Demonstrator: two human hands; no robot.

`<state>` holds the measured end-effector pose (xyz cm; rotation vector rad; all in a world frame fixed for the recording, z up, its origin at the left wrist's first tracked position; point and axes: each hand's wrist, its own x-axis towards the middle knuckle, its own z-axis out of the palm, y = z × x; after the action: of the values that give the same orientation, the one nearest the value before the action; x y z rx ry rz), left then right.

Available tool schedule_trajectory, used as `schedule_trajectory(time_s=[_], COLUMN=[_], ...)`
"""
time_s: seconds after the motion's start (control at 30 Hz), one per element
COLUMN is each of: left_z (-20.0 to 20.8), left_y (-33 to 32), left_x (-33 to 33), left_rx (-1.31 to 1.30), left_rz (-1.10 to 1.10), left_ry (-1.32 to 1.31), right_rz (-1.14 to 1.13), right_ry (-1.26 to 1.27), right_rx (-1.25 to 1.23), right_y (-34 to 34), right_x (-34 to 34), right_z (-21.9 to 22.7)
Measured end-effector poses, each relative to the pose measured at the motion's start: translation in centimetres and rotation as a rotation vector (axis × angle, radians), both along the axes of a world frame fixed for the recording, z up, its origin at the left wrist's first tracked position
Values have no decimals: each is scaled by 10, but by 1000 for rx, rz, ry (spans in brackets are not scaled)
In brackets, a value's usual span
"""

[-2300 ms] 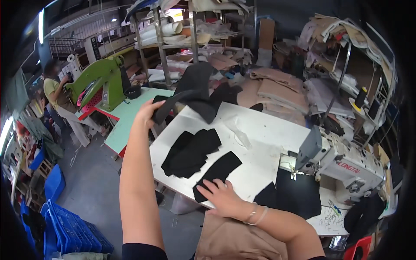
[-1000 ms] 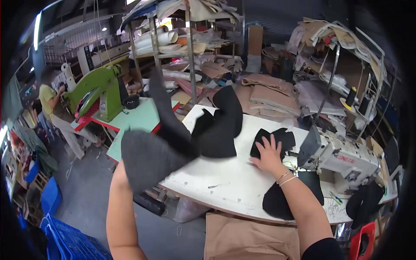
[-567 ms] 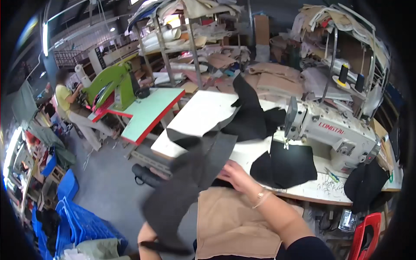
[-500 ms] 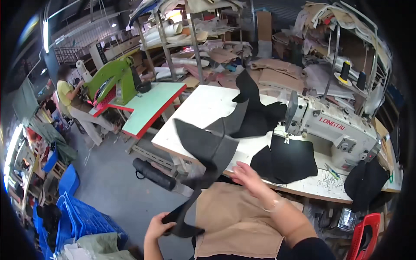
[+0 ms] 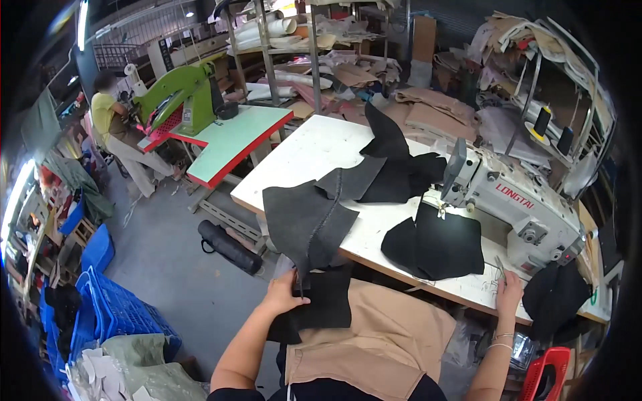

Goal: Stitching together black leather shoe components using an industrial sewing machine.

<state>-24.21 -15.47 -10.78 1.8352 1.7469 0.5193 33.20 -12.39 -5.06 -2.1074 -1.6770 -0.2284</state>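
Observation:
My left hand (image 5: 286, 294) pinches the edge of a seamed black fabric piece (image 5: 301, 224) that hangs off the table's front left edge, its lower part lying over my lap. At the right of the white sewing table, my right hand (image 5: 509, 294) has its fingers closed on small thread snips (image 5: 499, 266), the tips pointing away from me. Beneath the head of the white sewing machine (image 5: 525, 197) lies another black fabric piece (image 5: 449, 242). More black fabric (image 5: 388, 167) is heaped behind, joined or overlapping with the hanging piece; I cannot tell which.
A tan apron (image 5: 381, 327) covers my lap. Blue plastic crates (image 5: 124, 314) stand at the lower left, a red basket (image 5: 545, 377) at the lower right. A person (image 5: 117, 127) works beside a green machine (image 5: 194, 110). Black cloth (image 5: 558, 297) hangs at the table's right end.
My right hand has moved right, from beside the hanging fabric to the snips, and taken hold of them. My left hand has moved up and right with the black fabric, which has lowered.

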Motion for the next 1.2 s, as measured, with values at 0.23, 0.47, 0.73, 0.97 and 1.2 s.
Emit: schedule_trajectory(time_s=[0.23, 0.47, 0.73, 0.97, 1.2], left_z=[43, 89, 103, 101, 103], left_y=[-17, -67, -73, -72, -61], left_x=[7, 15, 29, 26, 24], left_rx=[-142, -179, 55, 87, 140], left_rz=[255, 406, 319, 313, 184], left_ry=[-89, -469, -322, -342, -317], right_rz=[-37, 528, 1117, 1147, 1081], right_ry=[-180, 934, 941, 1040, 1315], right_rx=[202, 72, -771, -1028, -1134], right_y=[14, -17, 19, 25, 24], right_x=[50, -200, -340, -359, -373], right_z=[-25, 43, 25, 17, 23])
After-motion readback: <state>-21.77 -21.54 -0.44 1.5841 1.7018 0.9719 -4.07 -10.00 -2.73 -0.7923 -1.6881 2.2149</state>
